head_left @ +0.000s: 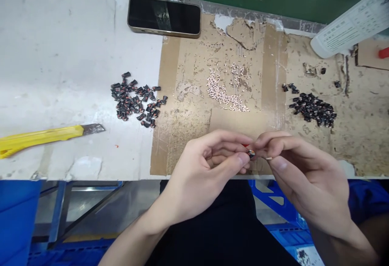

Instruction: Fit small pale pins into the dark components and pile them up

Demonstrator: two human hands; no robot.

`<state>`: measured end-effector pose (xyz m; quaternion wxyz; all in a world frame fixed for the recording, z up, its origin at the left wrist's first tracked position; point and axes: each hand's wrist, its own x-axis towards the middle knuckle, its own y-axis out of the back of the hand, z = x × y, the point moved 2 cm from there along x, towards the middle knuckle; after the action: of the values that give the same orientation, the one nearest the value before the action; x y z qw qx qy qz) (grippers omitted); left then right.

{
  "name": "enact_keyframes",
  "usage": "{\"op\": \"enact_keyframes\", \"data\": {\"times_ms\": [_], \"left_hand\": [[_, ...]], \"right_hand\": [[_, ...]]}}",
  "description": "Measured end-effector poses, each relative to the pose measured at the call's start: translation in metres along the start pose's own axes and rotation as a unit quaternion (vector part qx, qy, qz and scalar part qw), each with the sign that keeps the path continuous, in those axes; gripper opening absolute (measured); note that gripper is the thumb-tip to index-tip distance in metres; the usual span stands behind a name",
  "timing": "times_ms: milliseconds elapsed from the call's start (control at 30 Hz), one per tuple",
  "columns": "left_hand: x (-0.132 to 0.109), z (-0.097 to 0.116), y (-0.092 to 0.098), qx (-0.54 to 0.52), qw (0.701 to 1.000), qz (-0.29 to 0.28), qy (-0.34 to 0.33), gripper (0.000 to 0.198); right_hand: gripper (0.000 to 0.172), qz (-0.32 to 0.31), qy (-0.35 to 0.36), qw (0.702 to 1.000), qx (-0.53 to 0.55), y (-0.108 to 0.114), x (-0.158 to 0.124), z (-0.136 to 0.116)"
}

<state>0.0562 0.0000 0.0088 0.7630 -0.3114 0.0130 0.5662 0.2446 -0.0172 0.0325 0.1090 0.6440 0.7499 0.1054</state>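
Plainly, left fingers [232, 136] pinch a dark piece [251, 153]; right fingers [281, 146], a pale bit [269, 158].

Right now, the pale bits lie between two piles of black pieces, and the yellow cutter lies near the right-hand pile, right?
Not quite: the head view shows the yellow cutter near the left-hand pile. The pale bits do lie between it and the right-hand pile.

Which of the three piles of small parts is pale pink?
The middle pile, on the brown cardboard; the left pile and right pile look mostly black.
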Motion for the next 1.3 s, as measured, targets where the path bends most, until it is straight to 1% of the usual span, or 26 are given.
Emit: {"op": "enact_keyframes", "data": {"times_ms": [167,300,433,567,700,800,967,1033,1167,1300], "left_hand": [[-0.002,0.003,-0.002,0.003,1.0,-0.024,0.02,0.014],[-0.004,0.005,-0.002,0.023,0.999,-0.027,0.013,0.015],[-0.005,0.007,-0.002,0.04,0.998,-0.046,0.005,0.017],[-0.005,0.009,0.0,0.056,0.996,-0.064,0.013,0.017],[-0.006,0.011,0.001,0.071,0.995,-0.071,0.017,0.017],[-0.006,0.012,0.003,0.093,0.992,-0.077,0.017,0.016],[-0.006,0.019,0.006,0.137,0.985,-0.105,0.008,0.012],[-0.006,0.024,0.007,0.158,0.981,-0.116,0.01,0.012],[-0.005,0.035,0.008,0.19,0.972,-0.138,0.027,0.01],[-0.006,0.045,0.008,0.196,0.968,-0.149,0.041,0.011]], "right_hand": [[0.014,-0.01,-0.002,1.0,0.018,-0.001,0.0,-0.002],[0.014,-0.022,-0.003,0.999,0.024,0.001,0.0,-0.002],[0.013,-0.045,-0.019,0.998,0.039,0.002,-0.001,0.0],[0.013,-0.06,-0.027,0.997,0.042,0.001,-0.001,0.001],[0.013,-0.068,-0.025,0.997,0.034,0.001,-0.002,0.0],[0.012,-0.08,-0.013,0.997,0.008,0.002,0.001,-0.002],[0.009,-0.147,0.025,0.988,-0.038,0.007,0.012,-0.005],[0.009,-0.162,0.049,0.985,-0.042,0.008,0.016,-0.007],[0.01,-0.151,0.081,0.984,-0.043,0.009,0.022,-0.011],[0.008,-0.143,0.077,0.986,-0.038,0.011,0.024,-0.015]]}}
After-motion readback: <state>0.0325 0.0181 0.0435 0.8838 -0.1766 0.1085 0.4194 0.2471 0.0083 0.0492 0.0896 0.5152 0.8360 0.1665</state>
